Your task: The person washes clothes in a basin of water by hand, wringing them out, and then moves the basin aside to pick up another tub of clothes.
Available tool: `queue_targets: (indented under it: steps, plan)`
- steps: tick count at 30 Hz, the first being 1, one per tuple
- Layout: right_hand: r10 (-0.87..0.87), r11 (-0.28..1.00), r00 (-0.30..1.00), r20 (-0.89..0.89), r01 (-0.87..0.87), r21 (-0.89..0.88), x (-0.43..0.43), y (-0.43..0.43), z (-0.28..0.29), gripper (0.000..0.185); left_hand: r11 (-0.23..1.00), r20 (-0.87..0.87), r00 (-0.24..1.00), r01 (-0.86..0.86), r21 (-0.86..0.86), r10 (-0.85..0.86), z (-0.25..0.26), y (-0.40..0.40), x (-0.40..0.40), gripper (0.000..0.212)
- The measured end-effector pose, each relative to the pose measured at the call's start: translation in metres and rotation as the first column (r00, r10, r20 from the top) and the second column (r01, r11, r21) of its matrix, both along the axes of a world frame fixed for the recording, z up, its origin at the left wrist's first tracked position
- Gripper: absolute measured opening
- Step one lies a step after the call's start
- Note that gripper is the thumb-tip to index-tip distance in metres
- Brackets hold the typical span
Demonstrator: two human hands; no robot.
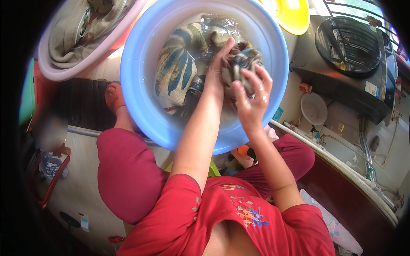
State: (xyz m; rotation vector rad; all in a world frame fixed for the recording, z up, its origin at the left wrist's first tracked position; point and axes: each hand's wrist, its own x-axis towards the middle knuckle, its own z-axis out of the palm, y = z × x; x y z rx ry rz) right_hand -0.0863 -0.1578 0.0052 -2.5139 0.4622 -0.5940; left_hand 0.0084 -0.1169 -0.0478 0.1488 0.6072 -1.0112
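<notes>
A large blue plastic basin (pixel 141 108) holds cloudy water and a wet beige fabric (pixel 177 67) with a blue, green and tan leaf pattern. Over its right half, my left hand (pixel 218 65) presses against a bunched part of the cloth (pixel 238 60), thumb pointing up, its other fingers hidden by the fabric. My right hand (pixel 254 96) is on the near right side of that bunch, wet, with fingers spread and curved, the fingertips at the cloth. Whether those fingers grip it cannot be told. The rest of the fabric lies partly under water at the basin's left.
A pink basin (pixel 69 72) with beige fabric stands at upper left. A yellow basin (pixel 296 16) is beyond the blue one. At right are a dark metal appliance (pixel 339 83), a white bowl (pixel 314 108) and pipes (pixel 333 156). A bare foot (pixel 114 97) rests left of the blue basin.
</notes>
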Motion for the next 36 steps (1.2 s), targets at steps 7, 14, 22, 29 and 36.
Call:
queue_targets:
  steps: [7, 14, 22, 29, 36]
  plan:
    - [0.311, 0.893, 0.947, -0.083, -0.321, -0.314, 0.017, -0.005, 0.002, 0.042, 0.849, -0.473, 0.875, -0.324, -0.418, 0.102, -0.006, -0.001, -0.018, 0.044]
    - [0.172, 0.974, 0.977, 0.123, -0.149, -0.171, 0.049, -0.019, -0.021, 0.032, 0.924, 0.152, 0.925, -0.309, -0.226, 0.347, -0.076, -0.044, -0.027, 0.031]
    - [-0.355, 0.675, 0.933, -0.054, 0.296, 0.676, 0.059, -0.053, -0.047, 0.026, 0.965, 0.08, 0.992, -0.112, 0.239, 0.095, -0.026, -0.023, -0.005, 0.014]
    - [-0.113, 0.255, 0.918, -0.379, 0.396, 0.882, 0.015, -0.064, -0.007, 0.036, 0.945, 0.246, 0.969, -0.097, 0.311, 0.019, -0.017, -0.015, 0.011, 0.043]
    - [-0.021, 0.994, 0.859, -0.512, -0.039, -0.107, 0.062, -0.056, 0.047, 0.06, 0.974, 0.243, 0.964, -0.147, 0.171, 0.103, -0.007, -0.008, 0.001, 0.091]
